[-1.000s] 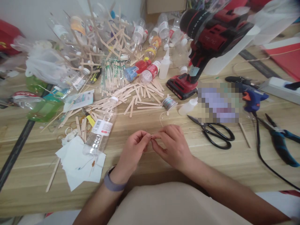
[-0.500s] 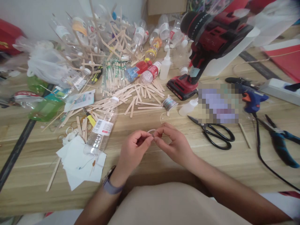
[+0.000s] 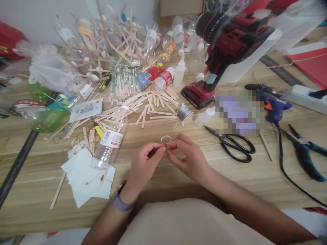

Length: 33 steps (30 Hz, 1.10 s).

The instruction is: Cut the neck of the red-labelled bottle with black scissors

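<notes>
My left hand (image 3: 145,163), with a watch (image 3: 122,199) on its wrist, pinches thumb against forefinger. Its fingertips meet those of my right hand (image 3: 187,154), which pinches too. Between them shows a tiny dark thing, too small to name. A thin white ring (image 3: 166,135) lies just beyond the fingertips; whether they touch it I cannot tell. From the spool of thin line (image 3: 185,113) a loose strand curves down close to my right hand. A clear plastic bottle (image 3: 111,139) lies left of my left hand, partly over white paper (image 3: 87,180).
Black-handled scissors (image 3: 236,146), pliers (image 3: 306,153) and a blue glue gun (image 3: 276,107) lie at right. A red cordless drill (image 3: 222,51) stands behind a small white bottle (image 3: 204,116). Wooden sticks (image 3: 155,98) and plastic bottles (image 3: 150,35) crowd the back and left.
The white ring now shows fully beyond my fingertips, where before my fingers partly covered it. Both hands have drawn slightly nearer to me and still pinch together.
</notes>
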Motion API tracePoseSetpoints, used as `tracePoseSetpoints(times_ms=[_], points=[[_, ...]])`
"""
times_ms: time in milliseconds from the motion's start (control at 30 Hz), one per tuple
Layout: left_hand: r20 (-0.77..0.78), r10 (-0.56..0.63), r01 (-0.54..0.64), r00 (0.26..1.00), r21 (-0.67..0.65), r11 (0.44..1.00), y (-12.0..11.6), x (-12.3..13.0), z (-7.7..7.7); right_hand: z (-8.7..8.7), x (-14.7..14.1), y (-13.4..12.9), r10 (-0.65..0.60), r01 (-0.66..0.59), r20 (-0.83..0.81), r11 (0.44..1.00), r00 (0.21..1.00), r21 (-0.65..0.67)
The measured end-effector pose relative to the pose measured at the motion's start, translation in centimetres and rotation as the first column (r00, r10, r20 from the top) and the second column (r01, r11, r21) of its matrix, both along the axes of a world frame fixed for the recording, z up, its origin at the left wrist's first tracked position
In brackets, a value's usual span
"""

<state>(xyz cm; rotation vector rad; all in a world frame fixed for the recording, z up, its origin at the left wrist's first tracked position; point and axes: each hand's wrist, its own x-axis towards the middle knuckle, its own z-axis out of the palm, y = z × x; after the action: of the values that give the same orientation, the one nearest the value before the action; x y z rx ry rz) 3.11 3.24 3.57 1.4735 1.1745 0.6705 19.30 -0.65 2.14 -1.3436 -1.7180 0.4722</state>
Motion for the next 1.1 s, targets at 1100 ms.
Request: tracePoseSetpoints(times_ms=[1100], points=[[-0.195, -0.094, 0.176, 0.976, 0.464, 0.868, -0.23, -0.01, -0.24, -0.30, 0.50, 0.51, 0.050, -0.049, 0.000, 0.992, 0.999, 0.117]])
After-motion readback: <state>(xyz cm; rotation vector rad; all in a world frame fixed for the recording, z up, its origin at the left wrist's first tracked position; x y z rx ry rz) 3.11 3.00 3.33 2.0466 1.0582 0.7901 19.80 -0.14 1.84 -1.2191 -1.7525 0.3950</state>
